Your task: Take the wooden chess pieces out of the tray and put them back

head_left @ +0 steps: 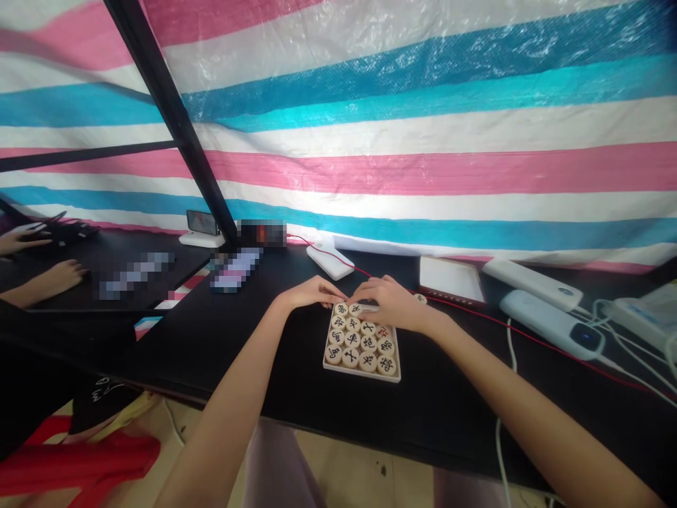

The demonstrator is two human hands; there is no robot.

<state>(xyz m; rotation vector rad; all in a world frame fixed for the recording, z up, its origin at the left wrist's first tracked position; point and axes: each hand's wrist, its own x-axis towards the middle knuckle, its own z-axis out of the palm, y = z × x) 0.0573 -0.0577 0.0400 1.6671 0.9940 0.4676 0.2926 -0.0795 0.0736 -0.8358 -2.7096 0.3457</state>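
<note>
A white open tray [338, 370] holds rows of round cream xiangqi pieces [352, 339], mostly with black characters and one with red. At its far left corner is my left hand [317, 291], fingers pinched together; what lies between them is hidden. My right hand [390, 303] arches over the far right part of the tray, fingers bent around a piece in the far row [356, 309]. That hand covers the far right slots. One loose xiangqi piece [419, 299] rests on the black table just beyond my right hand.
A white-lined box lid [450, 279] and two power banks [553, 324] with cables lie right. A red cable [476, 305] crosses behind my right hand. Behind are a white device [331, 261] and a phone [236, 270]. Another person's hands [58, 279] are at far left.
</note>
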